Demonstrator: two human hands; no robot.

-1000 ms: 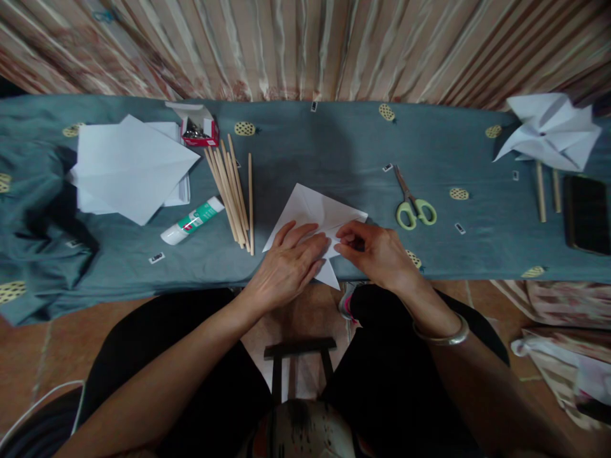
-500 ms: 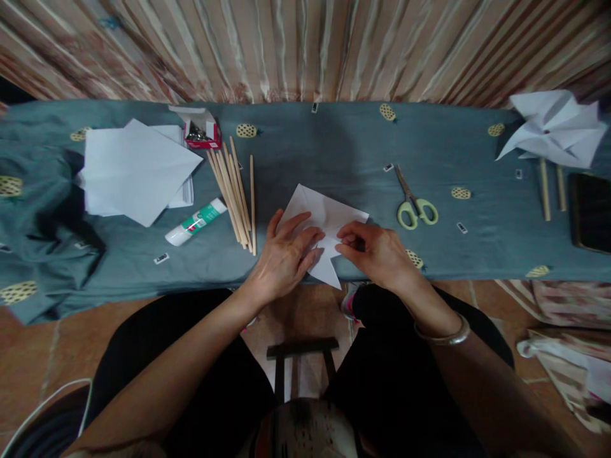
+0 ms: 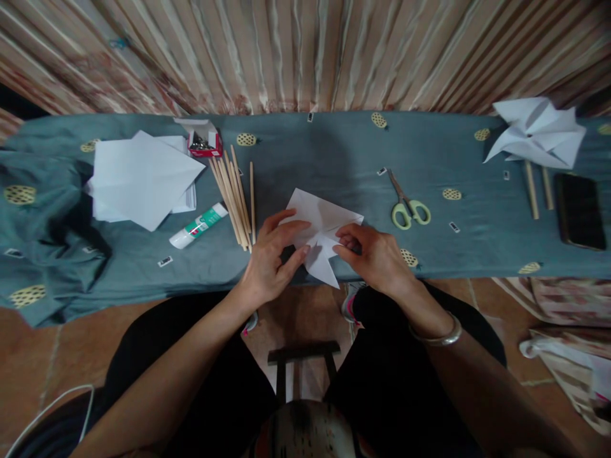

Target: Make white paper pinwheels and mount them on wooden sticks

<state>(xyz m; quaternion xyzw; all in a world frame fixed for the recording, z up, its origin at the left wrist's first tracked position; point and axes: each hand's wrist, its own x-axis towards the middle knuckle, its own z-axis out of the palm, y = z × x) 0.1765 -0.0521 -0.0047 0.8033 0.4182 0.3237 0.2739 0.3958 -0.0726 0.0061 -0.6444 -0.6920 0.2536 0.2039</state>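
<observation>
A white sheet of paper (image 3: pixel 319 215), cut in from its corners, lies at the table's front edge, one pointed flap reaching toward me. My left hand (image 3: pixel 274 257) is over its left side, thumb and fingers spread apart, fingertips at the paper. On the paper's right side, my right hand (image 3: pixel 375 254) pinches a part of it between thumb and curled fingers. Green-handled scissors (image 3: pixel 405 207) lie to the right of that hand. Left of my left hand are several wooden sticks (image 3: pixel 233 200) and a glue stick (image 3: pixel 198 226).
A stack of white paper (image 3: pixel 143 178) lies at the left beside a small open red box (image 3: pixel 204 143) of metal pieces. White paper pinwheels (image 3: pixel 539 133) on sticks and a dark phone (image 3: pixel 581 211) are at the right. A striped curtain (image 3: pixel 296 57) hangs behind the table.
My left hand's thumb and fingers have spread apart and drawn back left from the paper's middle. The right hand keeps its pinch. The whole view has shifted slightly.
</observation>
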